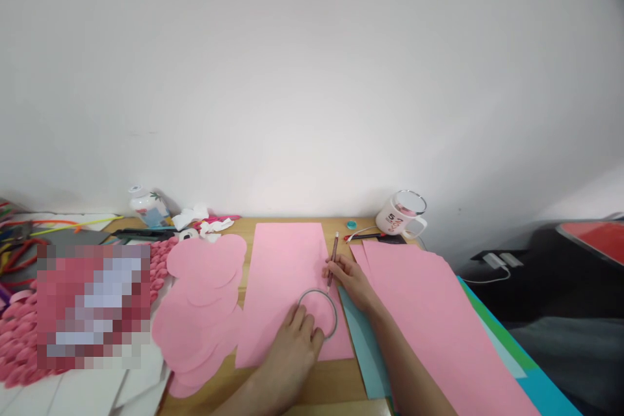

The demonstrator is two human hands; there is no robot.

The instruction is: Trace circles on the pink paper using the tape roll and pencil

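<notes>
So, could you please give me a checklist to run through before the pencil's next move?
1. Left hand at the ring: ok, fingers along its lower-left side.
2. Pencil in the right hand: ok, eraser end up.
3. Ring within the pink sheet's edges: ok.
4. Pencil tip touching the sheet: cannot tell.
5. White mug off that sheet: ok, beyond its right edge.

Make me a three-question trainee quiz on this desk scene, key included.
1. Which hand holds the pencil?
2. True or false: in the picture, the white mug is to the right of the white bottle.
3. Fill in: the left hand touches a grey, round ____ lying on a pink sheet.

Key:
1. The right hand.
2. True.
3. Ring.
</notes>
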